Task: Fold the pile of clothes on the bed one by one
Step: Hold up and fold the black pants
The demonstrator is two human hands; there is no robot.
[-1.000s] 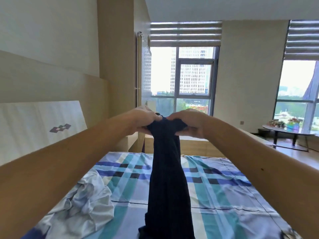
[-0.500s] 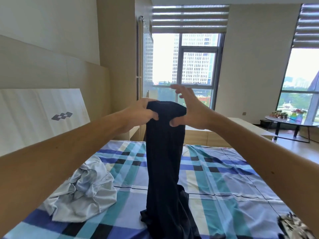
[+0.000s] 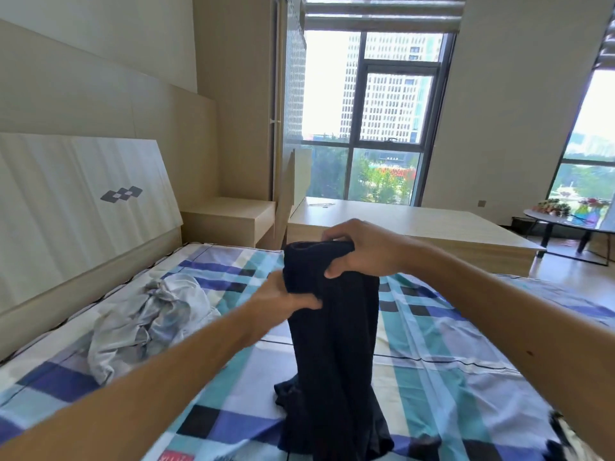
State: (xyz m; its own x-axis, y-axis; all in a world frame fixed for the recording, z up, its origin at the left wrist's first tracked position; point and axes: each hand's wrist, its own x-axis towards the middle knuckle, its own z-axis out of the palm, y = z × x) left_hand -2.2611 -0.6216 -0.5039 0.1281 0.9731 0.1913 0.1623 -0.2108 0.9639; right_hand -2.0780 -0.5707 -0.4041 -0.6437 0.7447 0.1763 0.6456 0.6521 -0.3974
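Black garment (image 3: 334, 347) in L hand (image 3: 283, 299) & R hand (image 3: 366, 249), hem on bed (image 3: 459, 367).

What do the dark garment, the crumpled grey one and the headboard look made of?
Dark garment: probably soft knit, matte navy-black, faint ribbing, drapes limp.
Crumpled grey garment: thin woven cloth, slight sheen, sharp creases.
Headboard: pale wood-grain laminate or veneer, smooth, satin; cannot tell which.

the dark garment (image 3: 334, 344) is matt, finely ribbed cloth. the checked sheet (image 3: 449, 354) is smooth printed cloth. the crumpled shirt (image 3: 149, 317) has a slight sheen. headboard (image 3: 66, 201) and platform (image 3: 432, 227) look like pale matt wood laminate.
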